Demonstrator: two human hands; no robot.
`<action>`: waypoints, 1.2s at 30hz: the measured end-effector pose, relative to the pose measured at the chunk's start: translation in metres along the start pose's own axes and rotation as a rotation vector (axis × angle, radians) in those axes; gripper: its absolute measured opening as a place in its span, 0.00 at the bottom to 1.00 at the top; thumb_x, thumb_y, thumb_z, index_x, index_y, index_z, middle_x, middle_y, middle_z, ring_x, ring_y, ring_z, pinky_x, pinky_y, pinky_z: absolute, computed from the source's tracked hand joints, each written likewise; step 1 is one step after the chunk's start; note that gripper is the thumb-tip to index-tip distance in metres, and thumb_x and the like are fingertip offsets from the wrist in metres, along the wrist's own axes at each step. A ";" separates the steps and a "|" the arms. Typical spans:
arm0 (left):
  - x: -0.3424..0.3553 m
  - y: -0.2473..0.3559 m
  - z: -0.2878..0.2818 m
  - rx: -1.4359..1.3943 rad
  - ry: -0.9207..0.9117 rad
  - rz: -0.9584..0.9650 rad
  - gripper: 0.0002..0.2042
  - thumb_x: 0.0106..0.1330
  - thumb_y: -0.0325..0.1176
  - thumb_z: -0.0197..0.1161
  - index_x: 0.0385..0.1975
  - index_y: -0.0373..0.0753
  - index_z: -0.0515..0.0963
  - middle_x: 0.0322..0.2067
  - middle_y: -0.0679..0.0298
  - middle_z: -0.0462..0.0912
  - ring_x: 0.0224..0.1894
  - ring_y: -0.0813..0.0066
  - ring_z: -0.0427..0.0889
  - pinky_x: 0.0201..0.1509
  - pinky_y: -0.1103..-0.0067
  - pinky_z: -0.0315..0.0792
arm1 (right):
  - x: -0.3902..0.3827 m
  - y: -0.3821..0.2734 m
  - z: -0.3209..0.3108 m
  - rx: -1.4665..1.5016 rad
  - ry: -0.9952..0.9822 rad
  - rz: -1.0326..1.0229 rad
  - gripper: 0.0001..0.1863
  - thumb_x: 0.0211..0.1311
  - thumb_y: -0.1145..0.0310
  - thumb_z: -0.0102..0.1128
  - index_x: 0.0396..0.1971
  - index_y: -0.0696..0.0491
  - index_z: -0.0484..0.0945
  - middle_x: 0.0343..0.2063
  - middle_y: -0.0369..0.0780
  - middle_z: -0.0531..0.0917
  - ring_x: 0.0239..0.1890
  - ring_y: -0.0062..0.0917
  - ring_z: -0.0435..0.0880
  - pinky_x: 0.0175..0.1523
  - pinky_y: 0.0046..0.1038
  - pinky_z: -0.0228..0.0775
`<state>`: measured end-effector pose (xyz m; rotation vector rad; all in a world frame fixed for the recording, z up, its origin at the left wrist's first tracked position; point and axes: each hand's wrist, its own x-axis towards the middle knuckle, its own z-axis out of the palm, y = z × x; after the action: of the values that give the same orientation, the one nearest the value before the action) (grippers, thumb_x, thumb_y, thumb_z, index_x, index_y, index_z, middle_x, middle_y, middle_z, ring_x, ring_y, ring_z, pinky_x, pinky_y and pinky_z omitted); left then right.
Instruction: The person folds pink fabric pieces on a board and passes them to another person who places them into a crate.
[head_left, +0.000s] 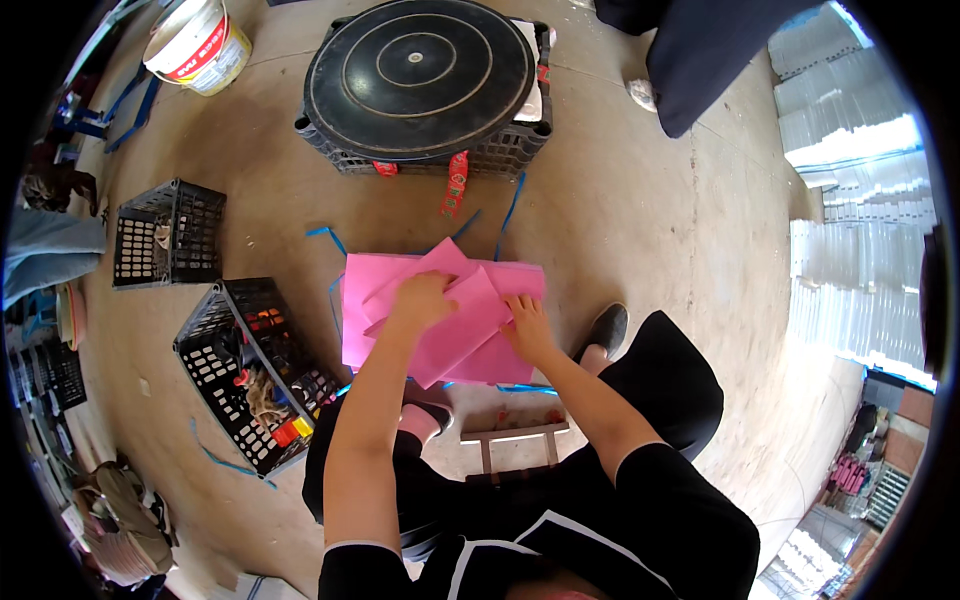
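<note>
a: looking down through the head view, where is the pink stack (358, 335)?

b: in the middle, low between the person's 2 feet, with blue straps (510, 215) poking out around its edges. a few loose pink sheets (462, 328) lie skewed across its top, overlapping at different angles.

a: and the left hand (425, 298)?

b: it's on the loose sheets, near the middle of the pile, fingers bent. i can't tell whether it pinches a sheet or only presses on it.

a: the right hand (527, 326)?

b: fingers spread and released, resting on the pink paper near the right side of the stack.

a: what's around them?

b: beyond the stack, a round black disc (420, 85) with pale rings sits on a black crate (500, 150), and a red patterned strip (455, 185) hangs down the crate's near side. to the left are 2 more: a smaller black basket (195, 232) and, nearer, a tilted black bin (215, 385) with mixed odds and ends inside. a white bucket (205, 55) with a red and yellow label stands at the upper left.

a: anything to the right?

b: pale stacked sheets (835, 270) along the edge, and dark clothing (705, 60) of another person at the top.
</note>
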<state>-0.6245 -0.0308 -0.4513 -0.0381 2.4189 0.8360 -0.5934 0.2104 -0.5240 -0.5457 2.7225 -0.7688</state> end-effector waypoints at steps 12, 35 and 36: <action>-0.082 -0.035 0.112 0.633 0.285 0.564 0.23 0.56 0.32 0.51 0.55 0.43 0.67 0.57 0.59 0.65 0.60 0.50 0.61 0.61 0.54 0.56 | 0.002 0.017 -0.002 0.015 -0.224 -0.144 0.29 0.48 0.79 0.45 0.53 0.43 0.71 0.55 0.37 0.71 0.54 0.34 0.69 0.57 0.38 0.59; -0.087 -0.036 0.147 0.520 0.203 0.441 0.27 0.53 0.31 0.53 0.57 0.46 0.65 0.62 0.60 0.58 0.61 0.55 0.59 0.65 0.53 0.47 | 0.034 0.042 0.022 0.234 -0.154 -0.026 0.08 0.51 0.74 0.56 0.30 0.44 0.77 0.32 0.34 0.74 0.39 0.29 0.74 0.42 0.36 0.59; -0.089 -0.038 0.146 0.521 0.185 0.450 0.27 0.53 0.31 0.53 0.58 0.46 0.64 0.62 0.60 0.58 0.62 0.54 0.58 0.65 0.53 0.47 | 0.034 0.042 0.022 0.219 -0.152 -0.034 0.08 0.50 0.74 0.56 0.30 0.44 0.77 0.32 0.34 0.73 0.40 0.29 0.74 0.42 0.36 0.59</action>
<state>-0.4682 0.0091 -0.5190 0.6739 2.7950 0.3623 -0.6279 0.2192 -0.5698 -0.5762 2.4577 -0.9777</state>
